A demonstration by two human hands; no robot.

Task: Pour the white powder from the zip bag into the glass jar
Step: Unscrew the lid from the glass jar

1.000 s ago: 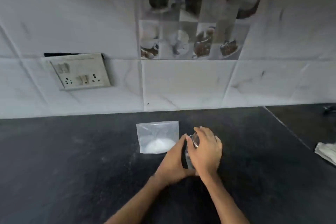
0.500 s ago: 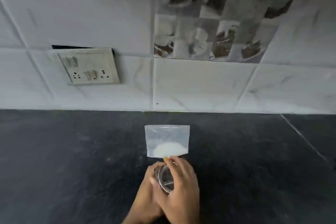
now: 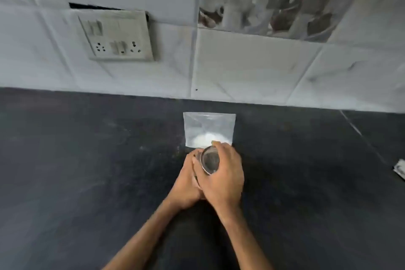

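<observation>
Since half a second ago both hands stay wrapped round the glass jar [image 3: 210, 161], and a second ago they held it further to the right of the zip bag [image 3: 209, 129], whereas now the jar sits directly in front of the bag's near edge. Much more of both forearms shows now than half a second ago. The left hand [image 3: 186, 184] grips the side of the jar from the left, its fingers [image 3: 194, 155] curled together against the glass. The right hand [image 3: 223, 177] covers the jar from the right and above, its fingers [image 3: 219, 146] bent over the round metal lid [image 3: 210, 160] and pinching its rim, with the thumb on the near side. Whether the lid is loose or tight cannot be told. Most of the jar's body is hidden by the hands. The zip bag lies flat on the dark bench [image 3: 87, 171], close to the wall, with its white powder [image 3: 208, 139] heaped at the near end, just beyond the fingertips of the right hand. Pale tiles [image 3: 252, 68] back the bench, with a switch and socket plate [image 3: 116, 37] fixed at the left. At the far right edge of the bench a small pale thing [image 3: 400, 169] is partly cut off, too little of it in view to tell what it is.
</observation>
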